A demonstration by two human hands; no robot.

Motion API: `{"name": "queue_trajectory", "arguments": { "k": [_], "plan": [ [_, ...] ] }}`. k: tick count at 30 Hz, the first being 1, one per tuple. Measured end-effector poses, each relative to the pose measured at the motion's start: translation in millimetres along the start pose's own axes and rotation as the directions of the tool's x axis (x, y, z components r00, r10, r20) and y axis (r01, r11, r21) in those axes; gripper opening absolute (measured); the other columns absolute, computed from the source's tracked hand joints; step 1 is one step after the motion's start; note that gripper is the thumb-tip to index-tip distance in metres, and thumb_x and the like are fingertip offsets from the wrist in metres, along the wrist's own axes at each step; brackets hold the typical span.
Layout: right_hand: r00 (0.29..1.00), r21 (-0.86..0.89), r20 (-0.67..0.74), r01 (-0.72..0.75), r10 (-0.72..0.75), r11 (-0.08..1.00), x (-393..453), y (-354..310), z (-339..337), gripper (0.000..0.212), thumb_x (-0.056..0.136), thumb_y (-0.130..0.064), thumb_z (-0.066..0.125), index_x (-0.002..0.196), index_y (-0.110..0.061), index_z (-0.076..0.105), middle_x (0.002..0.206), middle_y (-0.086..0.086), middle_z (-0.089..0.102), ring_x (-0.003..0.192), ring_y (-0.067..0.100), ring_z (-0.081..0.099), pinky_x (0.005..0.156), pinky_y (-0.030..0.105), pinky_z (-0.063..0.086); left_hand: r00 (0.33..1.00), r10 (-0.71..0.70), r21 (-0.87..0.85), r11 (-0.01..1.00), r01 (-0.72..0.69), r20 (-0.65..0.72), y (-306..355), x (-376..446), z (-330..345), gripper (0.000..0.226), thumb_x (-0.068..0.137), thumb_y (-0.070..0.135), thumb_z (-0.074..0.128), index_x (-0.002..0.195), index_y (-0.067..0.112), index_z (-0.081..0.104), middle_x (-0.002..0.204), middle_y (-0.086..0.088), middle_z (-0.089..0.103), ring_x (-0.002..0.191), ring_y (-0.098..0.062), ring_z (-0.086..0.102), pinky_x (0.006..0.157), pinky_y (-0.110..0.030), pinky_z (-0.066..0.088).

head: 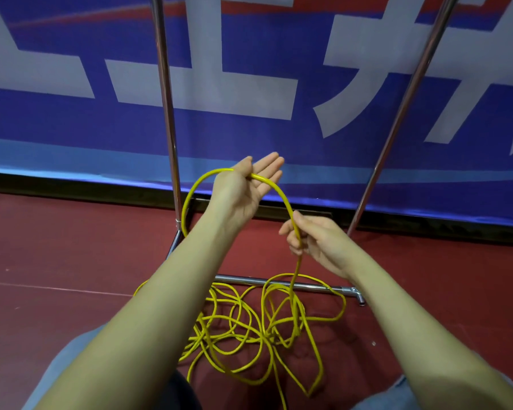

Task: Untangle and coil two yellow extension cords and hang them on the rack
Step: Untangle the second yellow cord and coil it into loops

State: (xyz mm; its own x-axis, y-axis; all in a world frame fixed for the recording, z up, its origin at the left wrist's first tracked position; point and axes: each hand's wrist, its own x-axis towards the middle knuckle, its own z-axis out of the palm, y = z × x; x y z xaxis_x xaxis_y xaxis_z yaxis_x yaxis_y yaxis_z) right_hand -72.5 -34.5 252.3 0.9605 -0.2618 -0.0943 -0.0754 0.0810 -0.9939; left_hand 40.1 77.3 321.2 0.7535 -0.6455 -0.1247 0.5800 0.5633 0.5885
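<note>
The floor (57, 255) is dark red, and behind it a blue banner (71, 122) with big white characters covers the wall. A metal rack (168, 113) stands before the banner, with two upright poles and a base bar lying on the floor. The left hand (243, 187) is held palm up with straight, spread fingers, and a loop of yellow cord (190, 196) lies across the palm. To the right and lower, the right hand (311, 241) pinches the same cord between curled fingers. Below both hands, the tangled cords (249, 324) lie in a loose heap on the floor, partly over the base bar.
</note>
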Motion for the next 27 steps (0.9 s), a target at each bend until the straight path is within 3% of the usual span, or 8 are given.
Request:
{"name": "queue_trajectory", "arguments": {
  "k": [2,5,8,12,15,20,24,27],
  "plan": [
    [0.999,-0.036,0.005,-0.04,0.04,0.999,-1,10,-3,0.037,0.099,-0.024,0.038,0.081,-0.002,0.061,0.057,0.003,0.05,0.055,0.015,0.047,0.056,0.021,0.041,0.999,0.033,-0.029,0.999,-0.034,-0.025,7,1,0,0.021,0.104,0.006,0.025,0.096,0.001,0.043,0.116,-0.029,0.057,0.088,-0.029,0.065,0.065,-0.032,0.055],
    [0.999,-0.039,0.017,-0.051,0.051,0.998,-1,20,-10,0.029,0.096,-0.02,0.042,0.082,-0.003,0.061,0.062,0.004,0.053,0.06,0.016,0.052,0.063,0.022,0.044,0.996,0.058,-0.078,0.995,-0.063,-0.067,15,2,-3,0.026,0.104,0.006,0.024,0.087,0.002,0.043,0.121,-0.029,0.055,0.115,-0.033,0.057,0.083,-0.037,0.049],
    [0.999,-0.038,-0.007,-0.05,0.05,0.998,1,20,-10,0.027,0.097,-0.015,0.042,0.079,-0.004,0.059,0.057,0.002,0.054,0.055,0.015,0.051,0.061,0.024,0.042,0.995,0.081,-0.155,0.984,-0.09,-0.064,14,4,-8,0.025,0.105,0.013,0.025,0.093,0.002,0.044,0.132,-0.027,0.051,0.123,-0.035,0.052,0.091,-0.04,0.047],
    [0.997,-0.027,-0.073,-0.031,0.029,0.999,1,10,-6,0.03,0.098,-0.016,0.042,0.076,-0.004,0.059,0.052,0.001,0.053,0.047,0.014,0.051,0.055,0.022,0.043,0.998,0.052,0.101,0.994,-0.049,-0.027,-16,3,-14,0.019,0.101,0.014,0.039,0.114,0.002,0.047,0.133,-0.023,0.053,0.119,-0.031,0.055,0.094,-0.036,0.046],
    [0.996,-0.032,-0.089,0.013,-0.015,0.999,0,0,-1,0.03,0.097,-0.016,0.044,0.075,-0.004,0.06,0.052,0.002,0.054,0.045,0.014,0.052,0.051,0.02,0.046,1.0,0.01,0.228,0.974,-0.011,0.003,-35,-2,-15,0.031,0.099,0.002,0.041,0.129,-0.001,0.034,0.12,-0.021,0.059,0.107,-0.03,0.059,0.088,-0.033,0.051],
    [0.998,0.02,-0.039,0.059,-0.058,0.998,-2,1,0,0.027,0.092,-0.022,0.047,0.08,-0.003,0.061,0.058,0.003,0.06,0.055,0.013,0.059,0.061,0.022,0.052,0.999,-0.022,0.151,0.988,0.017,0.031,-28,-6,-5,0.038,0.101,-0.001,0.033,0.138,-0.004,0.025,0.125,-0.028,0.055,0.115,-0.04,0.056,0.084,-0.038,0.053],
    [1.0,0.096,-0.001,0.007,-0.006,0.995,-2,9,-6,0.029,0.081,-0.028,0.05,0.084,-0.002,0.061,0.062,0.003,0.063,0.062,0.013,0.062,0.068,0.021,0.051,0.997,0.014,-0.043,0.999,-0.011,0.075,-8,-7,8,0.04,0.101,-0.002,0.029,0.141,-0.004,0.025,0.132,-0.03,0.049,0.121,-0.04,0.052,0.085,-0.039,0.05],
    [0.999,0.077,0.038,-0.036,0.033,0.996,-2,13,-8,0.022,0.083,-0.023,0.051,0.087,-0.003,0.062,0.067,0.002,0.065,0.067,0.012,0.063,0.07,0.021,0.051,0.996,0.061,-0.165,0.985,-0.05,0.064,6,-3,6,0.022,0.102,0.0,0.031,0.121,-0.003,0.04,0.133,-0.03,0.049,0.123,-0.037,0.051,0.084,-0.039,0.049]
  ]
}}
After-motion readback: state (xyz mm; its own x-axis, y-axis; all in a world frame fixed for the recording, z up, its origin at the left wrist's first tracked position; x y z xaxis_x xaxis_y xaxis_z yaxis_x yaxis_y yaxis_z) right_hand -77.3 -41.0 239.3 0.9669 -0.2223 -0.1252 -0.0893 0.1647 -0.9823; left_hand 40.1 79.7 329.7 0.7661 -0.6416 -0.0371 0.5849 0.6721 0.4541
